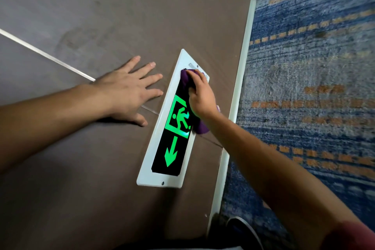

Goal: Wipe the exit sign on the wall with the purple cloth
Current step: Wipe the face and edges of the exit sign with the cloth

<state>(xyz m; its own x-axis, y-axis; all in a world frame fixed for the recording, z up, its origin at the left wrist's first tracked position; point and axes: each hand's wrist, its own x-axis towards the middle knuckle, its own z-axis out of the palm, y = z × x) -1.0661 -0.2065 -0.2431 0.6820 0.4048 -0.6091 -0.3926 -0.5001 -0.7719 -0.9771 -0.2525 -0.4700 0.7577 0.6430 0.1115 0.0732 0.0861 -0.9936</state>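
At the centre of the frame, the exit sign (172, 128) is seen fixed to the brown wall (85, 16), its green running figure and arrow lit. The purple cloth (187, 79) is pressed against the sign's upper part by the right hand (200, 97), whose fingers are curled around it. The left hand (126, 89) is laid flat on the wall just left of the sign, fingers spread wide, nothing held. Blue patterned carpet (314, 87) is shown at right.
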